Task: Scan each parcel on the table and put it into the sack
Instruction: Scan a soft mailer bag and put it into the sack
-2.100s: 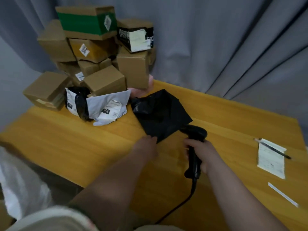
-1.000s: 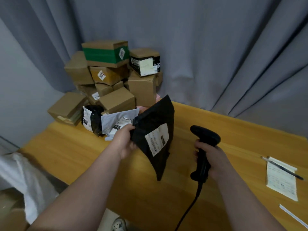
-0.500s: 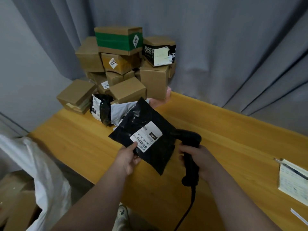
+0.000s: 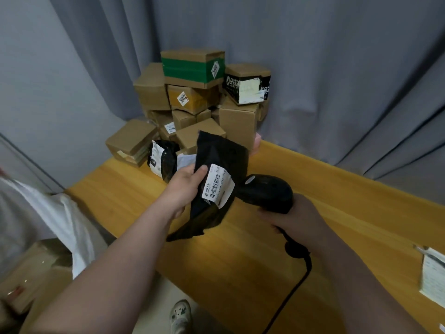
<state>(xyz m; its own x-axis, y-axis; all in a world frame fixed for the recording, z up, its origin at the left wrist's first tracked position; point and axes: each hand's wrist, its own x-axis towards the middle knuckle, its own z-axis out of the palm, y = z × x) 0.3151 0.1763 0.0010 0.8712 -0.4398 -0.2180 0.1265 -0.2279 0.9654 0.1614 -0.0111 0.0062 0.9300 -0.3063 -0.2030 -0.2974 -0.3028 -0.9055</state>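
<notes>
Left hand (image 4: pixel 185 186): the parcel (image 4: pixel 221 155) is gripped at its left edge. The thumb is pressed on the front beside the label (image 4: pixel 218 185), and the fingers are curled behind it, mostly hidden.
Right hand (image 4: pixel 296 220): the fingers (image 4: pixel 269 220) are closed round the handle of the scanner (image 4: pixel 267 192).
Parcel: one black soft bag is held upright and clear of the tabletop (image 4: pixel 240 261), above its near-left edge. Its white barcode label is turned to the camera.
Scanner: one black scanner is held with its head just beside the right edge of the label, facing it. A black cable (image 4: pixel 296 285) hangs from the handle over the tabletop.
Sack (image 4: pixel 60 220): one white sack is seen at the left, beside the tabletop and below its level.
Other soft parcels: two are counted just behind the left hand, a black bag (image 4: pixel 162 162) with a white label and a pale bag (image 4: pixel 185 160), the latter partly covered by the hand and the held parcel.
Cartons (image 4: pixel 192 98): at least eight are stacked at the far-left corner. One bears a green band (image 4: pixel 185 68) and one black print (image 4: pixel 246 85). Those at the back are hidden.
Paper (image 4: pixel 433 276): one sheet lies at the right edge of the view.
Curtain (image 4: pixel 313 68): grey folds hang behind the tabletop.
Floor: a brown box (image 4: pixel 31 273) is seen at lower left, and one shoe (image 4: pixel 180 314) below the near edge.
</notes>
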